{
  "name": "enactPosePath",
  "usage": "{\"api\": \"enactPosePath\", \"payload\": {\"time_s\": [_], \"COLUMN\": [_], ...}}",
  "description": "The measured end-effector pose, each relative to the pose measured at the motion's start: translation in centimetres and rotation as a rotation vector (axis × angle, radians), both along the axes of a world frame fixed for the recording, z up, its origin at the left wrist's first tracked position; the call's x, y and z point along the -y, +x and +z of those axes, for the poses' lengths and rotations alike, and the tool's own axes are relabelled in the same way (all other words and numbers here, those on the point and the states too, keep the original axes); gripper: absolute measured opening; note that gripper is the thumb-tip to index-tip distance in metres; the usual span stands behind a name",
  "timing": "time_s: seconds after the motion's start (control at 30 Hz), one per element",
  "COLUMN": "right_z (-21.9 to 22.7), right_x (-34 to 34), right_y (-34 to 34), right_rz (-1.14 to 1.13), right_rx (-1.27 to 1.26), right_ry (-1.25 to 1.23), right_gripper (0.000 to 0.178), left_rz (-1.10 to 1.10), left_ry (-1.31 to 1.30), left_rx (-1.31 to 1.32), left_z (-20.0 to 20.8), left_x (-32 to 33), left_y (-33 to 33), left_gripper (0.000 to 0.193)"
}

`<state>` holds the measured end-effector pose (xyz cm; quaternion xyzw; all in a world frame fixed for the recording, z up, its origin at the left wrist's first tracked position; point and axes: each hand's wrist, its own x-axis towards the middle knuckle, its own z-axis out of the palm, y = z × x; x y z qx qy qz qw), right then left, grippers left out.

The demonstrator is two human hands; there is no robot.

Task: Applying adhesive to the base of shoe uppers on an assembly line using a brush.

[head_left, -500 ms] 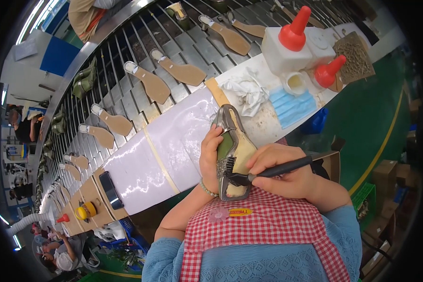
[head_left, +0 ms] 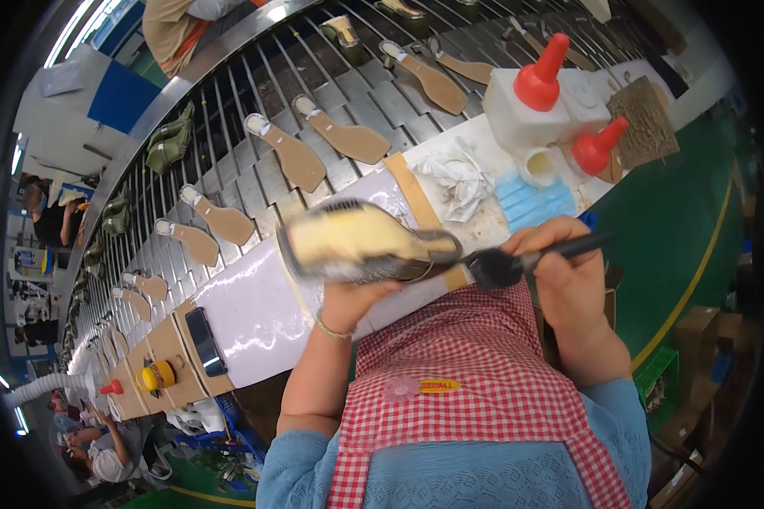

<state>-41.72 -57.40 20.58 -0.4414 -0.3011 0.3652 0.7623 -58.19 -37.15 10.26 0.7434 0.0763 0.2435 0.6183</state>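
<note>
My left hand (head_left: 352,304) grips a shoe on its last (head_left: 348,242) from the near side, partly hidden beneath it. The shoe is blurred by motion and lies across the view, its pale yellow underside turned up and a dark edge around it. In my right hand (head_left: 562,270) is a black-handled brush (head_left: 494,269), closed in the fingers. Its dark head sits beside the narrow right end of the shoe; I cannot tell whether they touch. Below the shoe is a sheet-covered work board (head_left: 246,327).
Beyond the board runs a slatted metal conveyor (head_left: 272,204) with several tan insoles (head_left: 293,161) and green uppers (head_left: 170,142). To the right stand a white bottle with a red nozzle (head_left: 530,97), an open jar (head_left: 541,166), crumpled tissue (head_left: 458,178) and a blue mask (head_left: 526,202). A phone (head_left: 205,341) lies left.
The shoe has moved left and away from my apron and has turned from upright to lying crosswise. My right hand has lifted the brush off the shoe's side and shifted right.
</note>
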Motion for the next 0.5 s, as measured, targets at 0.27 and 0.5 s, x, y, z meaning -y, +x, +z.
{"api": "enactPosePath", "payload": {"time_s": [0.27,0.5], "right_z": [0.0,0.2], "right_x": [-0.9,-1.0], "right_y": [0.0,-1.8], "right_rz": [0.028,-0.057], "right_rx": [-0.442,0.309], "right_ry": [-0.033,-0.067], "right_gripper": [0.018,0.016], "left_rz": [-0.333,-0.588], "left_ry": [-0.706,-0.610], "left_rx": [-0.260,-0.198], "left_z": [-0.7,1.3], "left_x": [-0.6,1.0], "left_y": [-1.3,0.1], "left_gripper": [0.120,0.112]}}
